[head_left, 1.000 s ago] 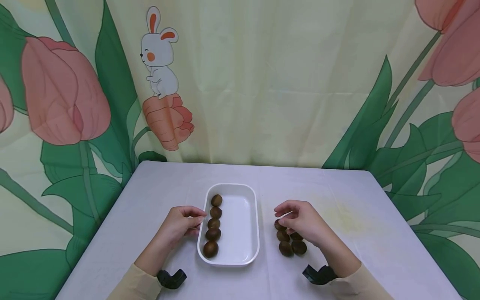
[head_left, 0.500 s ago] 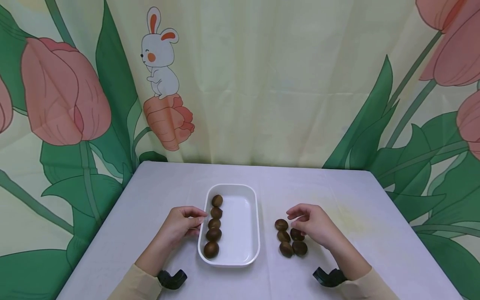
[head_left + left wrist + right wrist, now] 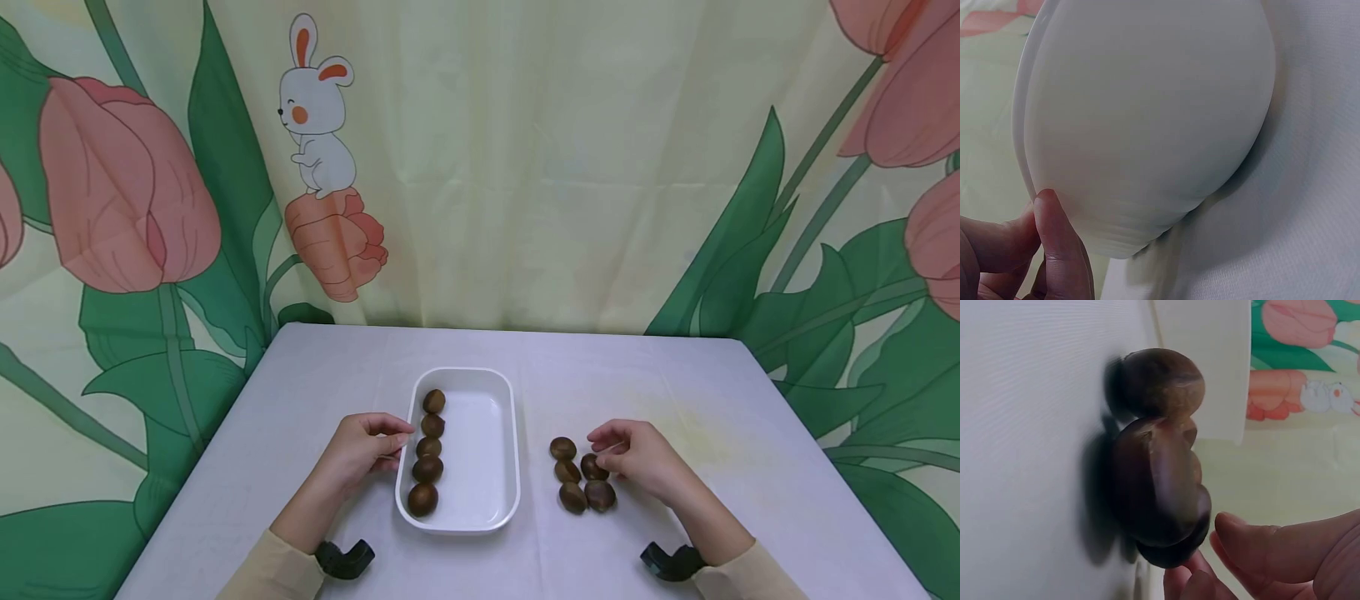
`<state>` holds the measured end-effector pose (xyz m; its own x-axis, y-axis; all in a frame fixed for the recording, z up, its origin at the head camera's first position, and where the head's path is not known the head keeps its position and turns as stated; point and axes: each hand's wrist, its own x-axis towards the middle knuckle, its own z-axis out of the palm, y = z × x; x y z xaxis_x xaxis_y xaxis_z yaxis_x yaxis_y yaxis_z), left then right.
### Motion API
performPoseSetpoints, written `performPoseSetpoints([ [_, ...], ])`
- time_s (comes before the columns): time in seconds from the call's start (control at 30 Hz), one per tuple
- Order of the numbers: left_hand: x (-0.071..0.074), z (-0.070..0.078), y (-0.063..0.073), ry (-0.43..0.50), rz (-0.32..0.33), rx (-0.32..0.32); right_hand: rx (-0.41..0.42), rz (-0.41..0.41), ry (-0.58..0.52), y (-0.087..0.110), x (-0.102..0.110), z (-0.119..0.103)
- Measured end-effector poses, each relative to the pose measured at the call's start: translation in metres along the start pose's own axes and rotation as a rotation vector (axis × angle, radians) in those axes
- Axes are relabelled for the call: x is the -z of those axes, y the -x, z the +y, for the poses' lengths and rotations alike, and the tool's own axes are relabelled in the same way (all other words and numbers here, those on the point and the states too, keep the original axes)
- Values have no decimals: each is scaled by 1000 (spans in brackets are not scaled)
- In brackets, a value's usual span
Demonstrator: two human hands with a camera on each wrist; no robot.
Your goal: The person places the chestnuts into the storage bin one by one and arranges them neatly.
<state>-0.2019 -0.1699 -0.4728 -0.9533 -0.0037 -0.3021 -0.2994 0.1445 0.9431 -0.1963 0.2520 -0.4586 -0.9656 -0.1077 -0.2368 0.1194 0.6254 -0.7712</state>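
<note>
A white rectangular tray [image 3: 480,450] stands on the table, with a column of several brown chestnuts [image 3: 427,468] along its left side. My left hand [image 3: 363,446] pinches the tray's left rim between thumb and fingers; the left wrist view shows the thumb [image 3: 1057,231] against the outer wall. Right of the tray, several more chestnuts [image 3: 567,472] lie in two short columns. My right hand [image 3: 637,454] hovers at the right column, its thumb and fingertips beside the upper chestnut [image 3: 592,468]. In the right wrist view, a narrow gap separates one digit [image 3: 1260,547] from the chestnuts.
A white cloth covers the table [image 3: 525,567]. Behind its far edge hangs a curtain [image 3: 525,167] printed with tulips and a rabbit. Each wrist wears a black camera mount, one on the left [image 3: 345,560] and one on the right [image 3: 672,562].
My right hand has moved right and slightly toward me, from above the left column of loose chestnuts to the right column's upper chestnut. The left hand and tray stay put.
</note>
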Motion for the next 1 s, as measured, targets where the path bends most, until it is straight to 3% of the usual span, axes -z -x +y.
performPoseSetpoints([
  [0.37,1,0,1,1,-2,-6,-3,-38,-62,3,-3,6],
  [0.73,1,0,1,9,-11,-10,65,-111,-85,0,-4,12],
  [1.0,1,0,0,0,-5,-14,69,-94,-48,0,-7,9],
])
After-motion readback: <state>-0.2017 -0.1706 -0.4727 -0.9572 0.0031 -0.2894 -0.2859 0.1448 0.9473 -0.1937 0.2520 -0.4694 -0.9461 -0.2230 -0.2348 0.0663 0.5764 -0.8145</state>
